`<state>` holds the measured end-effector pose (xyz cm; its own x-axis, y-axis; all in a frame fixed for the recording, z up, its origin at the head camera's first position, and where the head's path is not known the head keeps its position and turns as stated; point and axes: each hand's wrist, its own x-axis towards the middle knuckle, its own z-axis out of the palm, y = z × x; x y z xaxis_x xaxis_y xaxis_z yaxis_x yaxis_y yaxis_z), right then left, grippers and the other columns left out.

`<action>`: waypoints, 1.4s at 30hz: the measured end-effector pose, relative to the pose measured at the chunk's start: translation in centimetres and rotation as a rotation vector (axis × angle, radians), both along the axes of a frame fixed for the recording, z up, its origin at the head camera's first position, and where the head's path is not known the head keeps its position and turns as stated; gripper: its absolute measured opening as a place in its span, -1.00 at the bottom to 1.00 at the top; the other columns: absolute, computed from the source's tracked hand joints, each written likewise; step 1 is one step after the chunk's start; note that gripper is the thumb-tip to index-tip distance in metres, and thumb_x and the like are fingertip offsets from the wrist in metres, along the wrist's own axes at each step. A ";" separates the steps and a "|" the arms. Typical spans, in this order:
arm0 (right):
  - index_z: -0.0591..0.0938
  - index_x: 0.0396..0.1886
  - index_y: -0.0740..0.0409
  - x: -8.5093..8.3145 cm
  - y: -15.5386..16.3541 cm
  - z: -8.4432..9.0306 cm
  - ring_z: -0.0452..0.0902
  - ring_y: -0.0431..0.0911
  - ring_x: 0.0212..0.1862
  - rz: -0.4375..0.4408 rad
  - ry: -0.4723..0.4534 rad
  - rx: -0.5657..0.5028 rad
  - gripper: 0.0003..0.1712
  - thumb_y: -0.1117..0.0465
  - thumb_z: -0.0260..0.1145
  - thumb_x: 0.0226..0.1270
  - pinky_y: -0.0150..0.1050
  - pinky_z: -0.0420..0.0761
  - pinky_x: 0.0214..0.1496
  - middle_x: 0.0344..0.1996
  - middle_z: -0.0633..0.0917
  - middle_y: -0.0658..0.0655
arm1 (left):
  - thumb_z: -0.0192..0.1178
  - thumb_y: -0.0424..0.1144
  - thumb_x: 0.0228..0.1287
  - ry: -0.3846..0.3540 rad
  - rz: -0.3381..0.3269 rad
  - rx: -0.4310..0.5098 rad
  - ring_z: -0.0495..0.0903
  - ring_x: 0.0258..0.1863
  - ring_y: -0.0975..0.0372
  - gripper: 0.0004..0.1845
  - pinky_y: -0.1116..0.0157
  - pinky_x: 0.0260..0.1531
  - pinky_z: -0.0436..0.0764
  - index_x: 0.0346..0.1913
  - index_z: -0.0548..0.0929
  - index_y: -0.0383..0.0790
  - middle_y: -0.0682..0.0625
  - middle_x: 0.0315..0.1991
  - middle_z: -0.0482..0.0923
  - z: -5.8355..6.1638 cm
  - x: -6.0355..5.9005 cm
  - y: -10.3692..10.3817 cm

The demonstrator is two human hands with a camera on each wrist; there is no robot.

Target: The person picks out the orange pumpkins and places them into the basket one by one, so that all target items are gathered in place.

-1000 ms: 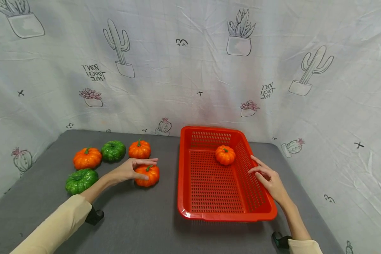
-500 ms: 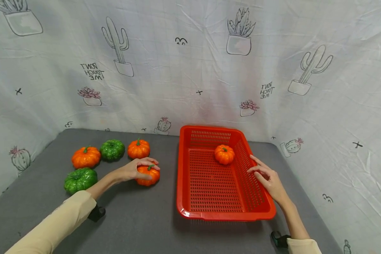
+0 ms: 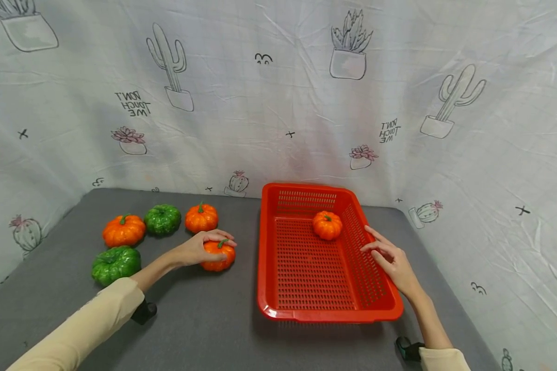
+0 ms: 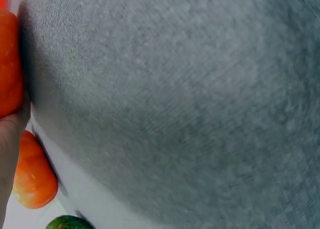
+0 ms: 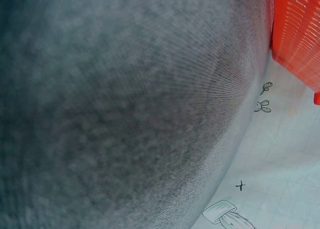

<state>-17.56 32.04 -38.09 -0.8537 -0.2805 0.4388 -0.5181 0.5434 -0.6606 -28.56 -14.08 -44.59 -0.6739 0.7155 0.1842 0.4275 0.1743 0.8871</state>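
Now grasping an orange pumpkin [image 3: 217, 265] in the left grip [image 3: 200, 249], just in front of a second orange pumpkin [image 3: 201, 219] and left of the red basket [image 3: 327, 315]; also resting the right grip [image 3: 395, 264], loosely unclenched, on the basket's right rim.

Left sleeve [image 3: 81, 327]: cream, plain cloth, long, softly creased, ending on the forearm. Right sleeve [image 3: 444, 359]: matching cream, only the cuff end in view. Left wrist mount [image 3: 145, 312]: black, compact, rounded knob, partly covered by cloth. Right wrist mount [image 3: 410, 351]: black band, rounded dark housing, faint green tint. Left hand [image 3: 204, 251], right hand [image 3: 396, 265]: bare.
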 end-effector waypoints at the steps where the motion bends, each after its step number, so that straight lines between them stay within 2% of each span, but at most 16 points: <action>1: 0.59 -0.26 0.38 0.0 0.0 0.0 0.15 0.29 0.21 -0.001 -0.001 0.002 -0.80 0.52 0.05 0.22 -0.48 0.23 -0.13 0.23 0.27 0.38 | 0.24 -0.33 0.11 0.014 0.002 0.004 0.36 0.05 0.20 -0.65 0.38 -0.04 0.43 -0.02 0.57 -0.36 -0.16 0.04 0.42 0.0 0.0 0.1; 5: 0.59 -0.26 0.37 0.1 0.0 -0.1 0.14 0.27 0.22 -0.003 -0.011 -0.001 -0.81 0.51 0.05 0.23 -0.56 0.24 0.02 0.23 0.27 0.36 | 0.22 -0.32 0.13 0.043 0.072 0.005 0.40 0.01 0.16 -0.70 0.34 -0.02 0.41 -0.06 0.58 -0.35 -0.06 -0.04 0.48 1.2 0.6 0.6; 7: 0.59 -0.26 0.37 0.1 0.0 -0.1 0.13 0.27 0.23 0.000 -0.011 0.001 -0.81 0.51 0.05 0.22 -0.58 0.20 0.07 0.23 0.27 0.37 | 0.24 -0.28 0.13 0.047 0.132 -0.006 0.40 0.02 0.15 -0.68 0.26 0.01 0.40 -0.05 0.58 -0.32 -0.01 -0.03 0.50 1.8 0.7 0.7; 11: 0.59 -0.26 0.37 0.0 -0.1 0.0 0.15 0.27 0.22 -0.002 -0.004 0.001 -0.81 0.51 0.05 0.22 -0.57 0.23 0.04 0.23 0.27 0.37 | 0.24 -0.22 0.13 0.058 0.214 -0.022 0.37 0.06 0.10 -0.63 0.15 -0.04 0.42 0.01 0.56 -0.27 -0.01 0.02 0.49 3.5 0.9 0.5; 14: 0.59 -0.26 0.37 0.1 0.0 0.0 0.17 0.26 0.20 -0.008 -0.001 0.004 -0.81 0.52 0.06 0.22 -0.57 0.28 -0.01 0.23 0.28 0.36 | 0.24 -0.26 0.13 0.035 0.240 0.005 0.35 0.07 0.07 -0.63 0.20 -0.11 0.48 0.02 0.55 -0.26 -0.08 0.05 0.46 5.3 1.5 0.5; 16: 0.59 -0.26 0.37 0.1 0.0 0.0 0.18 0.25 0.20 -0.012 -0.001 0.008 -0.81 0.51 0.06 0.22 -0.57 0.30 -0.03 0.23 0.28 0.36 | 0.25 -0.26 0.11 -0.008 0.253 0.034 0.33 0.08 0.04 -0.62 0.20 -0.13 0.51 0.03 0.55 -0.25 -0.09 0.08 0.43 6.1 1.8 0.4; 23: 0.59 -0.27 0.37 0.1 -0.1 0.0 0.19 0.25 0.20 -0.018 -0.015 0.012 -0.82 0.50 0.06 0.23 -0.58 0.30 -0.03 0.23 0.28 0.35 | 0.28 -0.16 0.09 -0.092 0.314 0.080 0.32 0.10 0.14 -0.56 0.20 -0.13 0.51 0.08 0.53 -0.11 0.06 0.15 0.36 6.9 1.9 0.4; 31: 0.59 -0.26 0.38 0.1 -0.1 0.1 0.17 0.25 0.21 -0.019 -0.020 0.008 -0.81 0.49 0.06 0.24 -0.58 0.29 -0.02 0.23 0.28 0.35 | 0.28 -0.15 0.08 -0.148 0.308 0.141 0.41 -0.01 0.08 -0.55 0.20 -0.19 0.55 0.07 0.52 -0.15 0.06 0.13 0.35 9.0 3.0 1.7; 36: 0.59 -0.26 0.38 0.1 -0.1 0.2 0.15 0.25 0.23 -0.015 -0.022 0.003 -0.81 0.50 0.05 0.24 -0.57 0.28 0.00 0.24 0.28 0.35 | 0.29 -0.15 0.07 -0.152 0.311 0.138 0.42 -0.03 0.08 -0.56 0.19 -0.20 0.55 0.06 0.53 -0.07 0.10 0.15 0.33 10.0 3.7 2.7; 42: 0.59 -0.26 0.37 0.1 -0.1 0.1 0.15 0.24 0.23 -0.023 -0.022 0.009 -0.81 0.49 0.05 0.24 -0.55 0.28 0.00 0.23 0.28 0.34 | 0.30 -0.16 0.06 -0.177 0.264 0.158 0.44 -0.03 0.09 -0.55 0.18 -0.19 0.54 0.07 0.53 -0.04 0.12 0.16 0.32 11.1 4.4 4.5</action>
<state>-17.47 31.94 -38.01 -0.8692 -0.2646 0.4176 -0.4910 0.5607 -0.6667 -24.16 -9.61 -33.46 -0.8633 0.4843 0.1420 0.2228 0.1133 0.9683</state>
